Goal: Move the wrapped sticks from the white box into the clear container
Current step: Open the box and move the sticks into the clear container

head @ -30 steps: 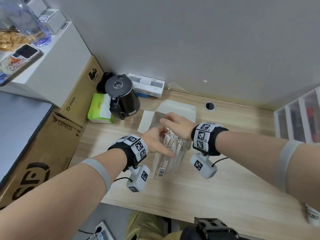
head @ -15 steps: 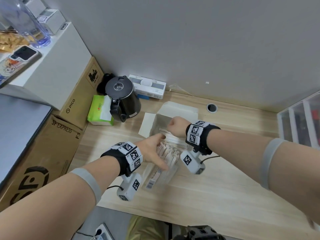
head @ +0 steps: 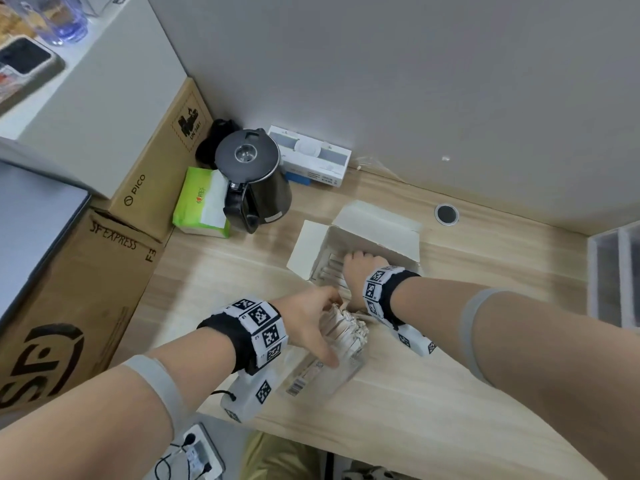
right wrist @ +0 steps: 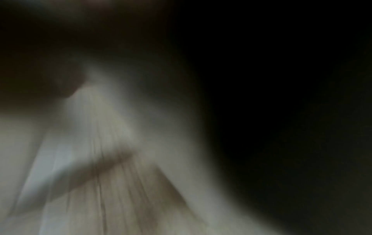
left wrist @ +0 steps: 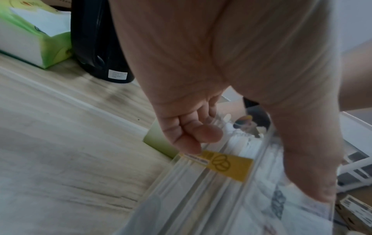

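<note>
The clear container [head: 325,375] stands near the table's front edge, packed with wrapped sticks [head: 346,329] whose paper ends stick out of the top. My left hand [head: 325,327] grips it from the left, fingers over the far rim and thumb on the near side. In the left wrist view the fingers [left wrist: 191,133] curl on the container's edge above a yellow label [left wrist: 227,163]. The open white box [head: 377,233] lies just behind, with more wrapped sticks [head: 332,266] in it. My right hand [head: 358,266] reaches down into the box; its fingertips are hidden. The right wrist view is dark and blurred.
A black kettle [head: 256,178], a green tissue pack [head: 202,206] and a flat white carton [head: 311,161] stand at the back left. Cardboard boxes [head: 86,289] wall off the left side. A clear drawer unit [head: 616,271] sits at the right, near a cable hole [head: 446,213].
My right hand has moved from above the clear container back and down into the white box. My left hand has kept its hold on the container.
</note>
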`<state>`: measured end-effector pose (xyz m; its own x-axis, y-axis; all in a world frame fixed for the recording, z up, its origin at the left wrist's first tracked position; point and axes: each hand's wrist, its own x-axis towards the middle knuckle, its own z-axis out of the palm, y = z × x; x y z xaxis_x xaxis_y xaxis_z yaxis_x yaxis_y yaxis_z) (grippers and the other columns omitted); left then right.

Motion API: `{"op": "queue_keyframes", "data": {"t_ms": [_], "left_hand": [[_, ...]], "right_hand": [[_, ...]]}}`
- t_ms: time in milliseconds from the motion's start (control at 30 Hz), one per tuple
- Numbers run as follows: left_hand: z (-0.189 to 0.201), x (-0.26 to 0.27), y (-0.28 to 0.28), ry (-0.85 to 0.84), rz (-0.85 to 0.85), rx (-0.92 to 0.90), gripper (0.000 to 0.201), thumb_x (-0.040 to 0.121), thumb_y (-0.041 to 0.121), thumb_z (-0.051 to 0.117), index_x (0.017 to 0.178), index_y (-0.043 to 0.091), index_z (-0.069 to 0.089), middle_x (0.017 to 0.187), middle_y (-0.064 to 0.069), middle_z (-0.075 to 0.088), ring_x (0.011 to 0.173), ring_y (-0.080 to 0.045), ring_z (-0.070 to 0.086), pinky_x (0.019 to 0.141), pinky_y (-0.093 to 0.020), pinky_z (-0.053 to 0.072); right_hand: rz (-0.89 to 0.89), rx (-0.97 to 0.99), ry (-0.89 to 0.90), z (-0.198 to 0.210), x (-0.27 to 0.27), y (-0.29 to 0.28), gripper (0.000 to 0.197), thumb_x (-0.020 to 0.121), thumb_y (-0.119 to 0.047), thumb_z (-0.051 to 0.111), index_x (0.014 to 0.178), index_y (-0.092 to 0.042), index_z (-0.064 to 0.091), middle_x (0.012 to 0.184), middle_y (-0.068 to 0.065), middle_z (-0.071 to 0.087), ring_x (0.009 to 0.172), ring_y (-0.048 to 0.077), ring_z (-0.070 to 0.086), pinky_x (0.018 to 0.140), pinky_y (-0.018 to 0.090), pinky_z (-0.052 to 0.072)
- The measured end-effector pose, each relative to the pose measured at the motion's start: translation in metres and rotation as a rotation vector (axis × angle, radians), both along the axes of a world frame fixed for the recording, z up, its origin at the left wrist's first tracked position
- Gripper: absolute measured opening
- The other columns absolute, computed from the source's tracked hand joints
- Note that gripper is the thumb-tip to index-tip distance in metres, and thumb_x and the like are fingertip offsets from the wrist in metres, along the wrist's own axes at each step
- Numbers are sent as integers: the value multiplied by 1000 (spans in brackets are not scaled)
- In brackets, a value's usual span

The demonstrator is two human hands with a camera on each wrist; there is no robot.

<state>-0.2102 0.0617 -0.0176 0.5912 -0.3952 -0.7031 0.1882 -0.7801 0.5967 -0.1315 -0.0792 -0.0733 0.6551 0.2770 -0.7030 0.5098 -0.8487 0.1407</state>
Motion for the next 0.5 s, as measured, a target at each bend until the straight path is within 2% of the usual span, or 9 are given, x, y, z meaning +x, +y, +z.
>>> {"op": "queue_keyframes", "data": {"t_ms": [133, 233, 367, 500], "left_hand": [[1, 4, 0, 20, -22, 3, 110, 62, 39, 98, 150, 15, 36, 148, -3, 49, 121, -13, 51, 97, -23, 43], [5, 6, -1, 23, -34, 4, 108, 63, 38, 97, 149, 16, 36, 148, -3, 48, 122, -13, 50, 96, -22, 42], [9, 11, -2, 32, -32, -11, 105, 66, 35, 96, 150, 16, 36, 149, -2, 48, 111, -7, 46, 91, -19, 40], [11, 11, -2, 37, -28, -5, 106, 66, 35, 96, 151, 17, 35, 151, -3, 47, 112, -7, 47, 89, -19, 39]], "right_hand": [[39, -30, -18, -3, 0, 4, 84, 66, -48, 83, 128, -3, 48, 119, 14, 55, 104, 28, 61, 80, 40, 55], [61, -54, -16, 0, -3, 2, 76, 70, -42, 83, 126, -4, 49, 119, 14, 55, 105, 28, 60, 81, 40, 54], [54, -23, -22, -1, -6, -2, 63, 74, -27, 80, 123, -6, 46, 121, 14, 57, 106, 29, 60, 79, 39, 52], [47, 1, -19, -2, -6, -3, 60, 77, -23, 78, 123, -4, 46, 121, 14, 56, 106, 30, 61, 78, 39, 52]]}}
